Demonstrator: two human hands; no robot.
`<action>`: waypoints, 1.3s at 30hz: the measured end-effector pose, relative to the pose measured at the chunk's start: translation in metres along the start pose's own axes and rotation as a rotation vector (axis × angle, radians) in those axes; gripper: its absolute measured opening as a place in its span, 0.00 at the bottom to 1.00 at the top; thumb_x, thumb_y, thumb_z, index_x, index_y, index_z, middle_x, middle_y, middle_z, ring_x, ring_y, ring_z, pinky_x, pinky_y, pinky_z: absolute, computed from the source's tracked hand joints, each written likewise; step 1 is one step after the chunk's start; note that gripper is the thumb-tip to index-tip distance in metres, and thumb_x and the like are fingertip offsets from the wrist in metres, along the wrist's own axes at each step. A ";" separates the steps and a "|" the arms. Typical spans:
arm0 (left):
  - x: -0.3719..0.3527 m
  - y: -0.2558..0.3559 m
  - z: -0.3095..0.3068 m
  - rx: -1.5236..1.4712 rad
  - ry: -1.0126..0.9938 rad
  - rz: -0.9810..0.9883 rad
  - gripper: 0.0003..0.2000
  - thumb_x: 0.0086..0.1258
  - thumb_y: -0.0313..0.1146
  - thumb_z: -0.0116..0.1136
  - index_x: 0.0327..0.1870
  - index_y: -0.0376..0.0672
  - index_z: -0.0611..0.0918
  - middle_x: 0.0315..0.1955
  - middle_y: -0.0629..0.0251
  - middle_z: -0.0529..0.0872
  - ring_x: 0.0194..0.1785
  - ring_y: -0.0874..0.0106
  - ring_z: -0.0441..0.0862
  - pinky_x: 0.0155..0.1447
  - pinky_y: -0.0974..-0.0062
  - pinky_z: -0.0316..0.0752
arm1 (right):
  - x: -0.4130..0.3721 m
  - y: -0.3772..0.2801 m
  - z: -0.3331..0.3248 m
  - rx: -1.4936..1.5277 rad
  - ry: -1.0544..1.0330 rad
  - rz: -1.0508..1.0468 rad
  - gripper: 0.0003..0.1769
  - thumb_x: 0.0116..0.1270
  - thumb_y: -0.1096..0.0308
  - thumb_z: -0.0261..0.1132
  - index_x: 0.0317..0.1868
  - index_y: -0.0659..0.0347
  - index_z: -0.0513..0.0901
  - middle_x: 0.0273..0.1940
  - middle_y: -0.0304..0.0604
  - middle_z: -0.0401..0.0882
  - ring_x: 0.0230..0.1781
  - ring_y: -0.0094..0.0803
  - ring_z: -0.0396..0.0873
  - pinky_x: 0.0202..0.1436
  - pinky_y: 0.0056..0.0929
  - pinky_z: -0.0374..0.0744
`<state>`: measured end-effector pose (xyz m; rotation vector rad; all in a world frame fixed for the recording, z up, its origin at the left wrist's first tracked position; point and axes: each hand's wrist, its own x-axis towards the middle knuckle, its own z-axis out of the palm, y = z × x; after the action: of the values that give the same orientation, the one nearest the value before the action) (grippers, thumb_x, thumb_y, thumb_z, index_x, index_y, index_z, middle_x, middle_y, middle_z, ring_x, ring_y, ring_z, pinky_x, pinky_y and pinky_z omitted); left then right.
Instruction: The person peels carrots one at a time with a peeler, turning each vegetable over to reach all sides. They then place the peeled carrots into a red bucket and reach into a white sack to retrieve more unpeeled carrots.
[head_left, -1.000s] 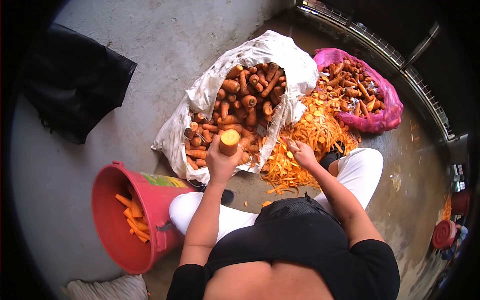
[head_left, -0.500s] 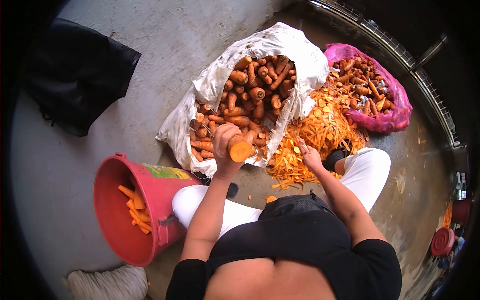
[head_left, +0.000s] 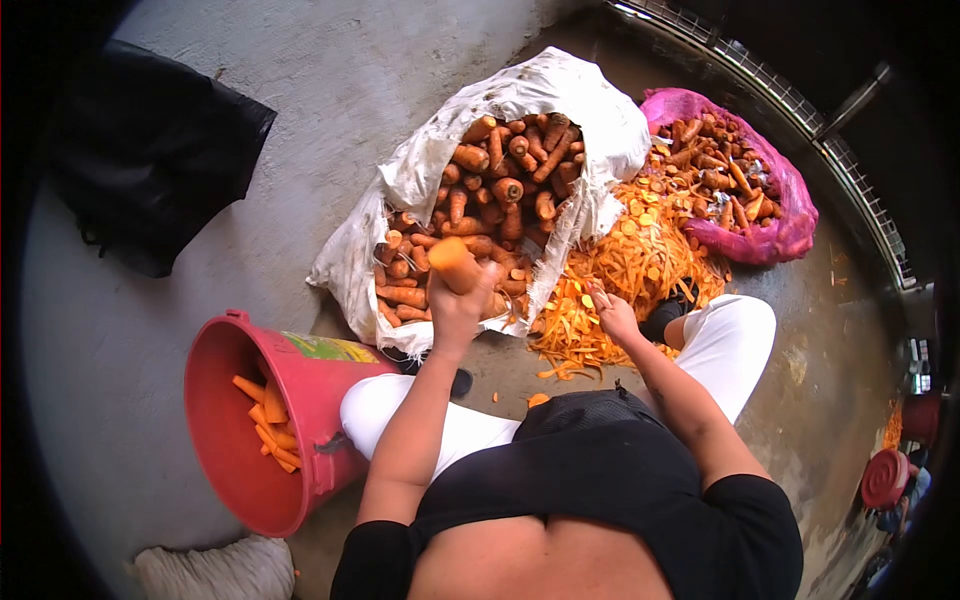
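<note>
My left hand [head_left: 461, 308] is wrapped round a thick carrot [head_left: 454, 264], whose pale orange upper end points up and away from me, a little blurred. Behind it lies a torn white sack [head_left: 610, 110] full of unpeeled carrots [head_left: 507, 190]. My right hand [head_left: 615, 316] is closed beside a heap of orange peelings and cut carrot ends [head_left: 650, 250]; what its fingers hold is too small to make out. To my left, a red bucket [head_left: 225, 345] lies tipped with its mouth toward the camera, several peeled carrots [head_left: 272, 425] inside.
A pink mesh sack [head_left: 795, 215] of carrots and scraps stands beyond the peelings. Black plastic sheeting [head_left: 160, 150] lies on the floor at the left, and a pale bundled sack [head_left: 218, 568] below the bucket. A metal grating [head_left: 770, 85] runs along the far right edge.
My left hand has turned the carrot: its cut end faced me lower right and now points up and left. My right hand has barely moved.
</note>
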<state>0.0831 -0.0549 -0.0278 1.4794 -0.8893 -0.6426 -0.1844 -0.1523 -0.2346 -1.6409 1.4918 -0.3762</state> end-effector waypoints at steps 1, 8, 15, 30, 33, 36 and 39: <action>0.006 -0.018 -0.002 -0.206 -0.040 -0.258 0.18 0.62 0.44 0.66 0.42 0.41 0.76 0.34 0.66 0.79 0.34 0.75 0.78 0.42 0.76 0.76 | 0.006 0.009 0.000 -0.001 0.018 0.001 0.26 0.68 0.46 0.54 0.42 0.64 0.82 0.36 0.57 0.83 0.39 0.54 0.80 0.41 0.43 0.76; 0.009 -0.045 0.004 -0.818 -0.102 -0.864 0.24 0.70 0.57 0.50 0.53 0.46 0.72 0.35 0.63 0.78 0.34 0.69 0.79 0.37 0.69 0.81 | 0.043 0.013 -0.034 -0.170 0.146 0.179 0.20 0.66 0.57 0.53 0.47 0.64 0.81 0.43 0.58 0.82 0.44 0.52 0.80 0.49 0.45 0.76; 0.007 -0.030 0.013 -0.631 -0.077 -0.804 0.27 0.73 0.61 0.41 0.57 0.45 0.71 0.42 0.63 0.80 0.38 0.68 0.80 0.41 0.66 0.81 | 0.083 -0.044 -0.079 -0.176 0.328 0.342 0.32 0.66 0.41 0.50 0.48 0.63 0.80 0.46 0.64 0.80 0.52 0.58 0.77 0.53 0.48 0.74; -0.001 -0.065 0.007 -0.919 -0.236 -0.952 0.27 0.74 0.57 0.41 0.52 0.40 0.74 0.36 0.56 0.80 0.31 0.64 0.80 0.35 0.68 0.81 | 0.023 -0.018 -0.195 0.995 -0.127 0.002 0.22 0.69 0.53 0.60 0.55 0.59 0.76 0.35 0.37 0.77 0.26 0.23 0.73 0.28 0.16 0.71; -0.014 -0.033 0.011 -1.045 -0.351 -0.913 0.27 0.73 0.57 0.42 0.55 0.39 0.73 0.36 0.56 0.80 0.31 0.65 0.80 0.36 0.69 0.81 | 0.012 -0.028 -0.182 0.918 -0.031 -0.034 0.18 0.73 0.58 0.56 0.56 0.61 0.75 0.34 0.34 0.77 0.29 0.21 0.74 0.32 0.15 0.72; -0.028 -0.010 0.014 -0.989 -0.382 -0.725 0.28 0.71 0.57 0.47 0.56 0.39 0.73 0.37 0.57 0.81 0.31 0.67 0.82 0.37 0.70 0.81 | -0.005 -0.047 -0.179 0.941 0.017 -0.138 0.15 0.73 0.63 0.56 0.54 0.63 0.76 0.33 0.34 0.78 0.31 0.20 0.76 0.35 0.16 0.74; -0.036 -0.002 0.012 -1.001 -0.488 -0.609 0.29 0.69 0.58 0.51 0.56 0.38 0.73 0.37 0.57 0.82 0.31 0.68 0.83 0.37 0.71 0.82 | -0.016 -0.060 -0.187 0.885 -0.017 -0.262 0.16 0.73 0.64 0.57 0.57 0.61 0.75 0.34 0.32 0.77 0.33 0.18 0.75 0.38 0.17 0.73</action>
<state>0.0540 -0.0315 -0.0356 0.6399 -0.3121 -1.6590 -0.2824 -0.2150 -0.0755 -1.0935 0.8725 -0.9970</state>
